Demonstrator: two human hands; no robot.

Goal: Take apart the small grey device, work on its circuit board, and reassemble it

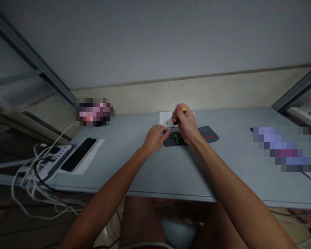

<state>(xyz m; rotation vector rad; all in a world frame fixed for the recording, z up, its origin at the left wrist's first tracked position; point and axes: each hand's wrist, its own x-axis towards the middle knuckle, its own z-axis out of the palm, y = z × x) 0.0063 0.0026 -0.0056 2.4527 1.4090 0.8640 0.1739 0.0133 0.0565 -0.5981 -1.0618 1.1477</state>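
Observation:
My right hand (186, 123) is closed around a small screwdriver (180, 116) with a yellow-tipped black handle, its shaft angled down toward a dark device with a green circuit board (175, 139) on the grey table (150, 173). My left hand (155, 137) rests on the left end of that device, fingers curled and pressed against it. A dark flat cover with a red mark (208, 135) lies just right of the device. Behind the hands is a white sheet (165, 118) with several tiny dark specks on it.
A black phone (78, 154) lies on white paper at the table's left, beside a power strip (53, 159) with tangled white cables (28, 186). Blurred-out items sit at back left (93, 111) and right (285, 148). Metal frame bars rise on both sides.

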